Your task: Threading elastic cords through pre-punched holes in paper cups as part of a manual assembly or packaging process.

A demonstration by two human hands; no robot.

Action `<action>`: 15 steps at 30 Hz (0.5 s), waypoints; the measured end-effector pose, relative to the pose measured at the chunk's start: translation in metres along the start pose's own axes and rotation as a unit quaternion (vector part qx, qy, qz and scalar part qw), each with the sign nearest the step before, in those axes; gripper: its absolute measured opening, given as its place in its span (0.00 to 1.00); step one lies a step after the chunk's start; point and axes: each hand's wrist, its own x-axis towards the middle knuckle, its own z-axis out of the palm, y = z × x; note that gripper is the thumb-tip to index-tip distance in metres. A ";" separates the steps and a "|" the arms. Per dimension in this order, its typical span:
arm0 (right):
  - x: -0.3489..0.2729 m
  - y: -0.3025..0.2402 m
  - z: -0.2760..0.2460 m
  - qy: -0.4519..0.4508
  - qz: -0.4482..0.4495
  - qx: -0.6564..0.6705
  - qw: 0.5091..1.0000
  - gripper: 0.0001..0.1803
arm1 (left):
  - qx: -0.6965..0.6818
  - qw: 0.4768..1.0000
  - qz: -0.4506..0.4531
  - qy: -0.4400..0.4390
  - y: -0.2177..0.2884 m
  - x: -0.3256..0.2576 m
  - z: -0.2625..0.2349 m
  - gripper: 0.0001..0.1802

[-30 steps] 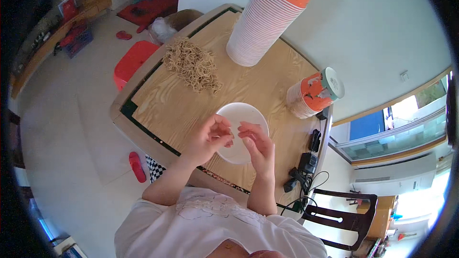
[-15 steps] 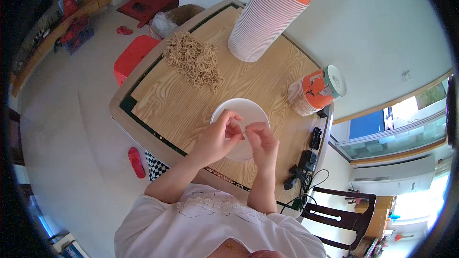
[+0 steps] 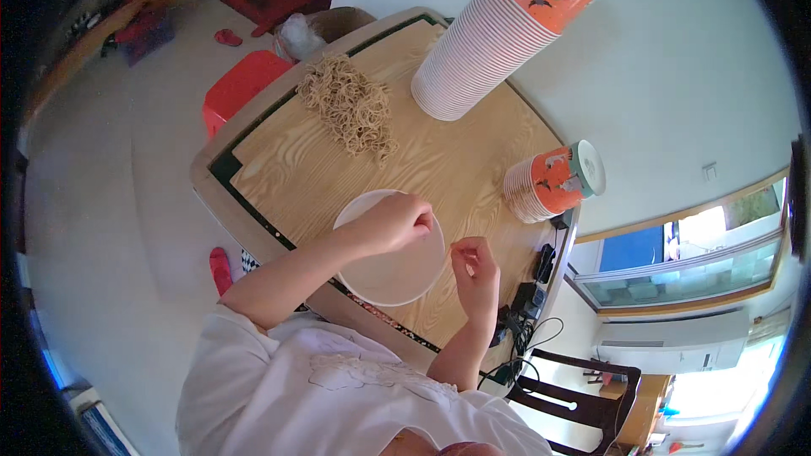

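A white round bowl [image 3: 390, 277] stands on the wooden table [image 3: 296, 177] right in front of me. My left hand [image 3: 390, 224] reaches over the bowl, its fingers curled on the far right rim. Just right of the bowl and clear of it, my right hand [image 3: 475, 268] is raised above the table. Its fingertips are pinched together, and I see nothing between them. A heap of tangled tan noodle-like strands [image 3: 348, 108] lies at the table's far left side, well away from both hands.
A tall tilted stack of orange and white paper cups [image 3: 490, 42] stands at the far side. A shorter stack [image 3: 547, 186] lies at the right edge. Black cables and plugs [image 3: 528, 304] hang off the right corner. A red stool [image 3: 241, 89] and a dark chair [image 3: 574, 405] flank the table.
Both hands were together over the bowl. My right hand has since pulled away to the right of the bowl, and my left hand has shifted to the bowl's far rim.
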 end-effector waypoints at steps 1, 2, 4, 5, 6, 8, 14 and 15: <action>0.000 0.001 0.003 0.038 -0.038 0.040 0.998 0.10 | -0.081 0.994 -0.062 -0.034 0.004 -0.003 -0.006 0.06; 0.001 -0.005 0.008 0.033 -0.038 0.038 0.998 0.10 | -0.161 0.977 -0.125 -0.067 0.004 -0.006 -0.010 0.05; 0.003 -0.022 0.017 0.032 -0.089 0.025 0.995 0.17 | -0.227 0.962 -0.134 -0.065 0.000 -0.009 -0.009 0.05; 0.005 -0.020 0.019 0.015 -0.087 0.025 0.996 0.20 | -0.287 0.946 -0.139 -0.066 -0.002 -0.011 -0.010 0.04; 0.007 -0.019 0.021 0.011 -0.086 0.024 0.996 0.20 | -0.289 0.945 -0.141 -0.063 -0.003 -0.011 -0.008 0.04; 0.010 -0.016 0.026 -0.008 -0.103 0.014 0.995 0.20 | -0.333 0.930 -0.133 -0.082 -0.005 -0.010 -0.005 0.05; 0.010 0.002 0.031 0.040 -0.065 0.031 0.997 0.12 | -0.288 0.945 -0.131 -0.085 -0.005 -0.009 -0.006 0.05; 0.010 0.002 0.030 0.042 -0.063 0.031 0.997 0.12 | -0.288 0.944 -0.131 -0.088 -0.007 -0.009 -0.002 0.05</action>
